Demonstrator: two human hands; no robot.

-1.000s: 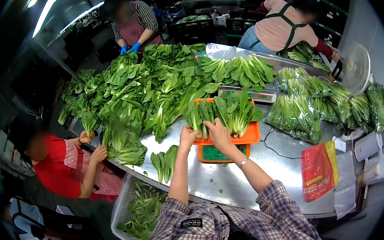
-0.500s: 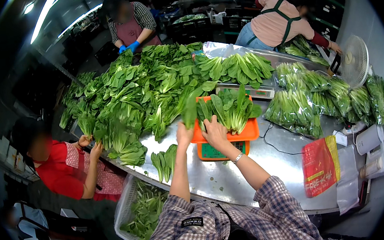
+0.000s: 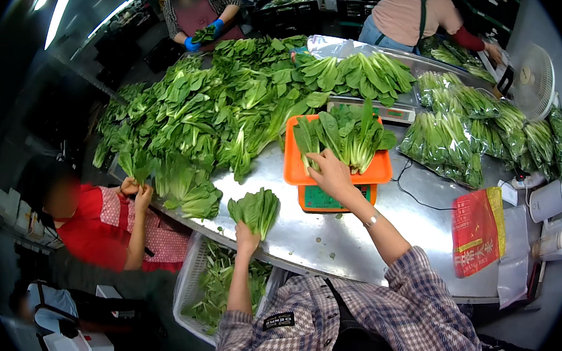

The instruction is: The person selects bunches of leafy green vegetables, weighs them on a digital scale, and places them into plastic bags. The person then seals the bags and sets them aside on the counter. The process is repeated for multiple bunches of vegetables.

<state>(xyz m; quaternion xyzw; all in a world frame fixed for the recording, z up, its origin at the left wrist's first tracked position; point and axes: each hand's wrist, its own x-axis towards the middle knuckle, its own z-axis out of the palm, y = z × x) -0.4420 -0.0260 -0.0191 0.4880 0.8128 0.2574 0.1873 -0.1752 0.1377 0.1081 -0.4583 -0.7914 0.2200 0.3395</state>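
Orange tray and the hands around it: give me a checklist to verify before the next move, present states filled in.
1. Left hand at the stem end of the small bunch: ok.
2. Right hand reaching the greens on the orange tray: ok.
3. Greens wholly within the tray's rim: not ok, leaves overhang its right side.
4. Green display unobstructed: not ok, the right forearm crosses it.
5. Display's figures: cannot tell, too small.
6. Co-workers' hands away from the tray: ok.
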